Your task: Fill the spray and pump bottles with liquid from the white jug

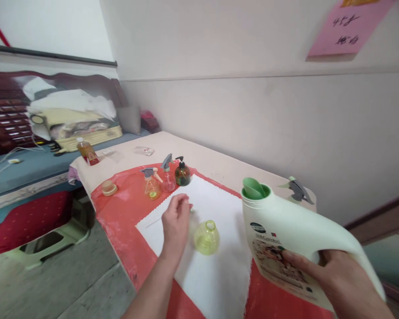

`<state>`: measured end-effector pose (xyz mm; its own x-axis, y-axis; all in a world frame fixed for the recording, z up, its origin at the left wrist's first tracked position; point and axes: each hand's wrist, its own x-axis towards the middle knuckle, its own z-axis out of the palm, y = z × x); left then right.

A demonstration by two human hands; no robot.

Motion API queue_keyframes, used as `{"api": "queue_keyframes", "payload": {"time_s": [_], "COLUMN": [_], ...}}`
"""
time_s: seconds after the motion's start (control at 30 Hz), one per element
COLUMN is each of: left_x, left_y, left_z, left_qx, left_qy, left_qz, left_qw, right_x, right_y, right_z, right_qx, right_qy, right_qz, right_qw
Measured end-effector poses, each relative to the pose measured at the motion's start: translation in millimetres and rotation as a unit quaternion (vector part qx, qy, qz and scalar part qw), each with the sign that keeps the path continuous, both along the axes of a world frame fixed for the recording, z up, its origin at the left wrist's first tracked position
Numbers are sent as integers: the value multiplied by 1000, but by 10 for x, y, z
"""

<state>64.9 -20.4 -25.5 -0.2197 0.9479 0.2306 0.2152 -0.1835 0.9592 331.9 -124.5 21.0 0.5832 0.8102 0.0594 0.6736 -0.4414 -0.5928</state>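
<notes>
My right hand is wrapped round the handle of a large pale green detergent jug. The jug is raised above the table at the right, and a green pouring spout shows in its uncapped mouth. My left hand is closed, its fingertips drawn together over the white cloth; a small pale bit shows beside them, too unclear to name. Just right of this hand a round, see-through yellow-green bottle stands with an open neck. Neither hand touches it.
Two spray bottles and a dark pump bottle stand behind the cloth on the red cover. A beige cap and an amber bottle are at the left. Another grey trigger sprayer stands behind the jug, near the wall.
</notes>
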Motion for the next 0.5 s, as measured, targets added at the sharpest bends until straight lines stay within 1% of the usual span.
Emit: {"api": "queue_keyframes", "payload": {"time_s": [0.03,0.07,0.17,0.23,0.3,0.33,0.37,0.43,0.47,0.5], "left_x": [-86,-156,-274,-299,-312,-317,-321,-320,-314,-306], "left_y": [124,230,421,462,473,475,476,476,474,471], "left_z": [-81,-161,-350,-407,-424,-430,-438,-475,-503,-533], "left_qx": [-2,-8,-15,-20,-26,-31,-38,-61,-75,-87], "left_qy": [118,161,244,290,330,348,365,396,409,419], "left_qz": [16,18,-9,-30,-41,-44,-48,-55,-60,-64], "left_qw": [993,987,970,956,943,936,929,915,908,901], "right_x": [-28,-55,-123,-157,-191,-213,-239,-306,-346,-387], "right_y": [15,30,76,115,168,201,239,332,386,441], "right_z": [1,-6,-118,-271,-453,-540,-620,-746,-793,-830], "right_qx": [-10,-8,9,30,90,123,166,256,290,313], "right_qy": [30,49,96,142,204,240,282,367,396,413], "right_qz": [-2,-1,2,1,-4,-5,3,32,48,60], "right_qw": [999,999,995,989,975,963,945,894,870,853]}}
